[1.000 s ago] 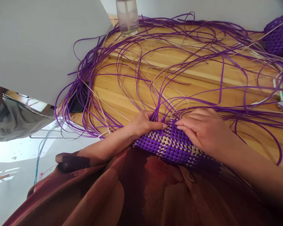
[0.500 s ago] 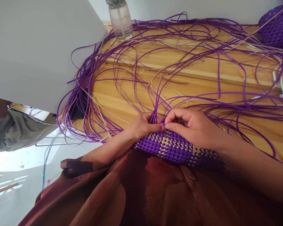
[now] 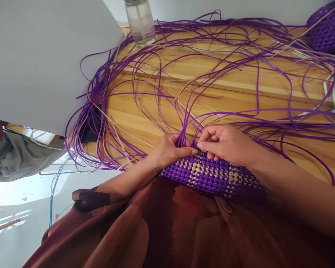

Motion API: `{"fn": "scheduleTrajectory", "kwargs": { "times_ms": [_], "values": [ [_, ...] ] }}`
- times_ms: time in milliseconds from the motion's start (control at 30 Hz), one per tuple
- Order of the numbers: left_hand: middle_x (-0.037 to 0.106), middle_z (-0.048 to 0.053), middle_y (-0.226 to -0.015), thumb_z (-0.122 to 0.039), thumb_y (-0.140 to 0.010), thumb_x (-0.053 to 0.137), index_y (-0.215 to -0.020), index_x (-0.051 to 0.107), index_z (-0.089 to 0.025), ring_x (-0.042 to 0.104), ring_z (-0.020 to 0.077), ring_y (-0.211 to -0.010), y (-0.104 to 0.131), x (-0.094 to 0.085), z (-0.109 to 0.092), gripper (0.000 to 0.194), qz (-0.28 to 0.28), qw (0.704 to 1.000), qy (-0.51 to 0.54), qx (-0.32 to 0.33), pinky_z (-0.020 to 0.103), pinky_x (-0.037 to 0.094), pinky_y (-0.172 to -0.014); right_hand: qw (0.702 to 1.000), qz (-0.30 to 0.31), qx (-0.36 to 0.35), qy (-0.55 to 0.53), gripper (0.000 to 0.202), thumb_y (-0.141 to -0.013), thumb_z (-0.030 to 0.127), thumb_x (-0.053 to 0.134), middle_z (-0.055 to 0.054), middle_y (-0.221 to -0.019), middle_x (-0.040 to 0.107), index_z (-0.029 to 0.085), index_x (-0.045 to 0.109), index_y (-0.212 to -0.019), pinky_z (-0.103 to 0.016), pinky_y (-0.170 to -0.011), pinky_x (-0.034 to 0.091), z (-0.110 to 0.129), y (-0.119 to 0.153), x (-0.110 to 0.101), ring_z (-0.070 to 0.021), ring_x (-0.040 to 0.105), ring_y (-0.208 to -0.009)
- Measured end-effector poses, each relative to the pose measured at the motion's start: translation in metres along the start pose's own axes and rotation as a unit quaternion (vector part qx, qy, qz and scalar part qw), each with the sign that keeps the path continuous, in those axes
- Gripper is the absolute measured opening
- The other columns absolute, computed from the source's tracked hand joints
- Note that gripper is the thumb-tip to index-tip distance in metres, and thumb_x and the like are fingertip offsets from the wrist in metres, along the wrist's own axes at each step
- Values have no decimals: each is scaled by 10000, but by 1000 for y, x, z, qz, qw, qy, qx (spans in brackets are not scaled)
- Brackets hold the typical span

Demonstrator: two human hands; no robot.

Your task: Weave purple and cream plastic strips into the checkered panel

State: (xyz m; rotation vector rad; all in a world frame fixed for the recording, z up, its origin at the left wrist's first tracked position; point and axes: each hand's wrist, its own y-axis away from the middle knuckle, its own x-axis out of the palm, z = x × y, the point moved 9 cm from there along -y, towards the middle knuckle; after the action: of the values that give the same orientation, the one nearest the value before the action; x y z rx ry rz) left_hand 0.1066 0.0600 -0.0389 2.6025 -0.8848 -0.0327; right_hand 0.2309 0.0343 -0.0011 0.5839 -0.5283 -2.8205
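A purple and cream woven piece [image 3: 212, 175], made of narrow plastic-looking strips, rests at the table's front edge against my lap. My left hand [image 3: 170, 150] is closed around its upper edge, thumb lying along the rim. Loose purple strips [image 3: 185, 121] rise between the fingers of that hand and fan out over the table. Beside the left thumb, my right hand [image 3: 226, 143] is closed in a pinch at the same edge, apparently on one purple strip. Its fingertips cover most of that strip's end. The underside of the weave is hidden.
Long purple and cream strips [image 3: 100, 78] tangle across the wooden table [image 3: 145, 111]. A clear bottle [image 3: 141, 24] stands at the back, and a purple woven basket [image 3: 325, 28] at the far right. A dark phone-like object [image 3: 91, 124] lies under strips at left.
My right fingers have shifted slightly up and right along the edge, and the purple strip end between the thumbs shows less. My left hand keeps its hold. The view has shifted slightly.
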Motion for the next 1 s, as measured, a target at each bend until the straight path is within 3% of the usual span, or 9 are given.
{"fn": "scheduleTrajectory", "kwargs": {
  "times_ms": [200,333,467,633,700,833,867,933,1000],
  "values": [
    [562,-37,-615,-357,-597,851,-719,614,-128,467,68,-553,-1,1,1,351,9,1000,4,1,232,347,-559,996,-17,-83,40,103,-823,270,621,16,-634,624,182,625,-768,-218,-488,417,14,1,-1,-90,558,-522],
    [547,-41,-608,-344,-619,838,-725,612,-128,454,65,-550,-1,1,-1,330,14,1000,-16,7,226,345,-554,993,-32,-96,64,115,-819,266,612,8,-641,640,186,618,-737,-238,-521,407,16,-2,-1,-106,562,-549],
    [542,-43,-614,-300,-608,836,-700,595,-128,443,61,-556,0,1,-6,310,13,999,-32,19,213,335,-538,980,-54,-103,164,103,-809,221,598,-4,-679,668,188,622,-714,-254,-558,397,28,-2,-1,-126,586,-605],
    [563,-38,-664,-280,-631,799,-799,647,-115,466,66,-593,-1,7,-6,281,52,998,-14,14,210,353,-576,961,-59,-160,218,102,-839,187,602,11,-729,685,189,651,-929,-258,-633,415,49,5,2,-125,607,-650],
    [561,-40,-662,-249,-636,773,-792,650,-107,475,72,-607,-3,6,-7,244,54,998,-22,24,210,362,-591,941,-73,-191,268,80,-863,209,597,-7,-758,683,181,654,-911,-272,-655,414,57,8,7,-140,605,-683],
    [552,-37,-630,-218,-644,706,-708,629,-104,473,79,-606,-9,3,-9,151,42,996,-35,65,210,376,-589,860,-127,-258,422,134,-889,199,545,-95,-850,640,141,638,-812,-336,-741,411,78,15,25,-216,579,-843],
    [560,-32,-633,-220,-640,697,-693,628,-105,478,82,-608,-10,3,-9,144,42,996,-35,75,212,381,-586,858,-131,-265,420,144,-886,196,543,-101,-852,625,139,631,-788,-344,-756,409,83,17,27,-222,565,-864],
    [576,-20,-636,-236,-632,690,-674,634,-106,492,91,-611,-12,4,-9,148,42,995,-38,81,218,392,-581,912,-90,-224,332,195,-892,239,544,-67,-761,589,153,611,-730,-321,-701,410,84,13,27,-186,540,-777],
    [571,-16,-616,-262,-625,705,-664,639,-105,491,94,-595,-12,4,-8,174,38,996,-44,73,223,387,-564,978,18,-121,169,284,-914,349,532,-1,-603,480,170,594,-703,-273,-548,359,76,11,28,-118,442,-578]
  ]
}}
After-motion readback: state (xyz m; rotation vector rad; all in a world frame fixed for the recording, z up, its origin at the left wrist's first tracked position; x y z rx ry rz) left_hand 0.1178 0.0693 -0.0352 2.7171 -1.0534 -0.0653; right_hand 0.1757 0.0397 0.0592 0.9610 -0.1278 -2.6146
